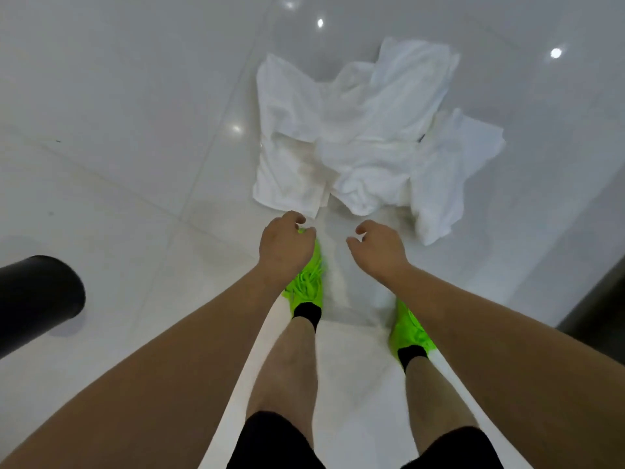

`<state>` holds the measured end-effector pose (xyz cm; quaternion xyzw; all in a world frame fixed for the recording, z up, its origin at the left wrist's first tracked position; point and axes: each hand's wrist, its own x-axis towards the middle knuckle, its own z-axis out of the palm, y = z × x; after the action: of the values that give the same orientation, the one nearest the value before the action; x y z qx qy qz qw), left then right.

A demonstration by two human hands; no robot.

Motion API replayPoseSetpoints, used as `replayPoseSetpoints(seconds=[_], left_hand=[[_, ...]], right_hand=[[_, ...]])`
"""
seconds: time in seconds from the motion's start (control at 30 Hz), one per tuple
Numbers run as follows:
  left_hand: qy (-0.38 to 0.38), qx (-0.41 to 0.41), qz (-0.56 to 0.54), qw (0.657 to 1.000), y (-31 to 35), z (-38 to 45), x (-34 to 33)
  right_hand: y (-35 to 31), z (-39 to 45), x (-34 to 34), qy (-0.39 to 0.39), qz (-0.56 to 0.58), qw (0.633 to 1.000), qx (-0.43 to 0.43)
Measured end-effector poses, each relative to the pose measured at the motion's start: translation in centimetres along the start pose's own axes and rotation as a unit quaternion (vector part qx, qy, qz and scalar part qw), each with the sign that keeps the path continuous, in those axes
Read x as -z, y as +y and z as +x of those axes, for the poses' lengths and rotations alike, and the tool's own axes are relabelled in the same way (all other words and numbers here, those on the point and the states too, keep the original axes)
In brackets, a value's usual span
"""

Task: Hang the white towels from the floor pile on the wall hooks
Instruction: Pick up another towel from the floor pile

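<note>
A: Looking straight down, I see a pile of white towels (365,137) on the glossy white tile floor (118,96). The towels are crumpled and lie over each other, so I cannot count them exactly. They are just in front of the person's feet.

B: And the hands, where are they?

A: Both are stretched out and down, near the close edge of the pile but not touching it. The left hand (285,247) is above the left green shoe (309,286) and partly covers it. Its fingers are curled loosely inward and it holds nothing. The right hand (377,250) is beside it, a little apart, with thumb and fingers bent and half spread, also empty.

B: So no towel is lifted?

A: No, all the towels lie on the floor. One long towel at the right side of the pile reaches closest to the right hand.

B: What else is visible?

A: The right green shoe (411,331), black socks and black shorts. At the left edge there is a black round object (37,296), I cannot tell what it is. At the right edge a dark surface (595,272) begins. Small bright light spots reflect on the tiles.
</note>
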<state>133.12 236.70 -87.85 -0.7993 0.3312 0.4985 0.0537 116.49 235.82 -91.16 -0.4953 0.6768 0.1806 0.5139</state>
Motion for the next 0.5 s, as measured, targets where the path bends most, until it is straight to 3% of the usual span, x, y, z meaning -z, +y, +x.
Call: replayPoseSetpoints(seconds=[0.27, 0.5], left_hand=[[-0.012, -0.031, 0.039, 0.999, -3.0, 12.4, -6.3], [-0.022, -0.012, 0.059, 0.998, -6.6, 14.6, -10.0]], right_hand=[[2.6, 14.0, -6.0, 0.056, -0.026, 0.998, -0.026], [4.1, 19.4, -9.2, 0.091, -0.070, 0.993, -0.016]])
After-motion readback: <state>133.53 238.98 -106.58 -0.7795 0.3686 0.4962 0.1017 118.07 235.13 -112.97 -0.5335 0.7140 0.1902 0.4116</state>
